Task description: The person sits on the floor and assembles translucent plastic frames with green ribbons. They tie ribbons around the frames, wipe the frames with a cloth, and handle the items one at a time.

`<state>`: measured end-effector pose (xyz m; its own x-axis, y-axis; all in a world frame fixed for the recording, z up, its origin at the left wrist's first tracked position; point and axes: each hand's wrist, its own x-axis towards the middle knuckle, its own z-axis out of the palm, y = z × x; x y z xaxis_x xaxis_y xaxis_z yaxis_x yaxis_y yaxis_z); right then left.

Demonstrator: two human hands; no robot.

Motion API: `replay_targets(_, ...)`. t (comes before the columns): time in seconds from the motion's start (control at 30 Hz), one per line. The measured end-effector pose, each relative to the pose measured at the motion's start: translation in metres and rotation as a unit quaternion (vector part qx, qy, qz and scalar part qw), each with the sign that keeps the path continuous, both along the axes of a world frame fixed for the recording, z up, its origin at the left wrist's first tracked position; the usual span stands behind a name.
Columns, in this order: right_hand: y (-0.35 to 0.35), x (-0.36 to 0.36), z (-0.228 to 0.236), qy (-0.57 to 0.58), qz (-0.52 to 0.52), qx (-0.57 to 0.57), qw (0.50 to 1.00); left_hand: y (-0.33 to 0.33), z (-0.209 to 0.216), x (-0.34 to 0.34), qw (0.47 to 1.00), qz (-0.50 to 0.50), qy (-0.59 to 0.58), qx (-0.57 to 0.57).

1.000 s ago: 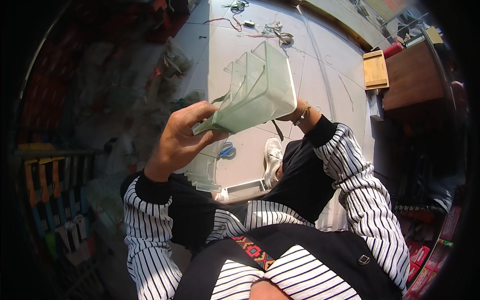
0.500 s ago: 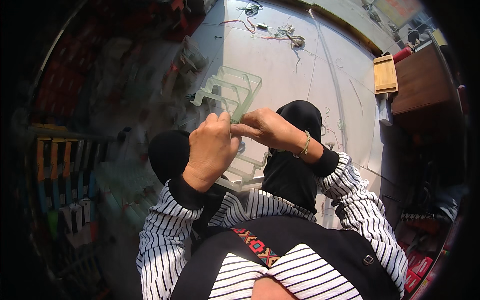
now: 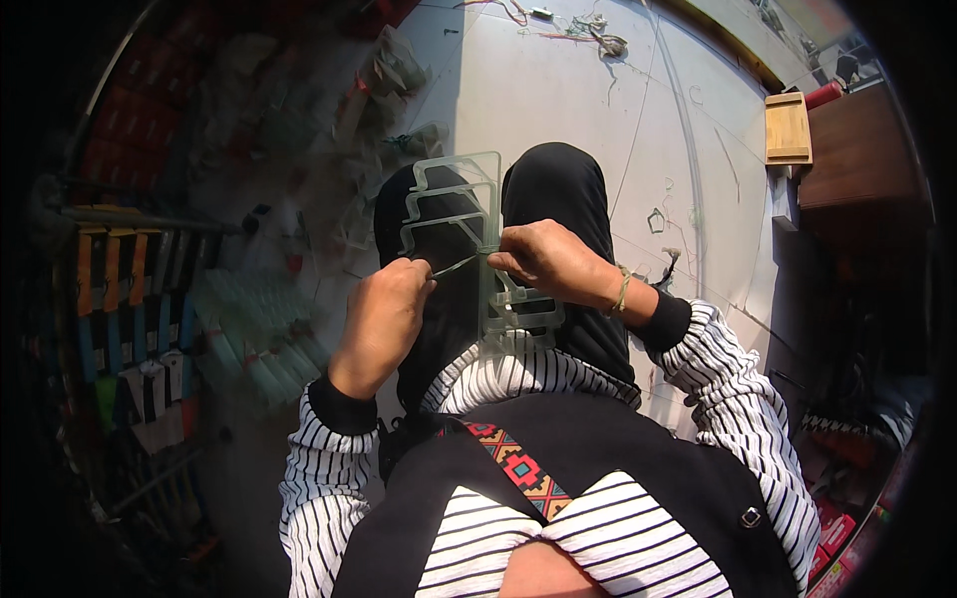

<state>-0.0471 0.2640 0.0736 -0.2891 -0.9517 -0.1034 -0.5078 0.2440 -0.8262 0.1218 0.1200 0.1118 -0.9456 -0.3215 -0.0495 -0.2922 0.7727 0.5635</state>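
Note:
A bundle of translucent pale-green plastic bracket-like pieces (image 3: 490, 204), with stepped arms, lies over my knees. My right hand (image 3: 558, 263) is closed on the middle of the bundle, thumb and fingers pinching where a thin green cord (image 3: 457, 266) is wound round it. From there the cord runs taut to my left hand (image 3: 384, 317), which pinches it left of the bundle. The lower part of the pieces rests near my lap, below the right hand. What the right fingertips press on is partly hidden.
Similar pale-green pieces (image 3: 261, 344) are piled on the left, beside hanging orange-and-blue packaged goods (image 3: 125, 289). Crumpled plastic bags (image 3: 394, 65) lie at the upper left. String scraps (image 3: 610, 44) litter the tiled floor. A small wooden board (image 3: 789, 130) sits by a brown cabinet (image 3: 859, 154) at right.
My left hand has drawn away from the right one, down and left, stretching the cord. The bundle has turned more upright in view, and my knees have come closer together.

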Motion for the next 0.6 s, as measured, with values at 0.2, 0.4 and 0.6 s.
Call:
replay_targets(0.2, -0.001, 0.006, 0.008, 0.065, -0.018, 0.029, 0.997, -0.007, 0.02, 0.007, 0.995, -0.03, 0.077, 0.061)
replay_targets(0.4, 0.006, 0.008, 0.017, 0.203, -0.003, -0.032, 0.979, 0.003, 0.012, -0.016, 0.963, -0.057, 0.116, 0.236)
replay_targets(0.6, 0.016, 0.004, 0.03, 0.189, -0.007, -0.11, 0.976, 0.002, 0.012, -0.027, 0.944, -0.02, 0.135, 0.3)
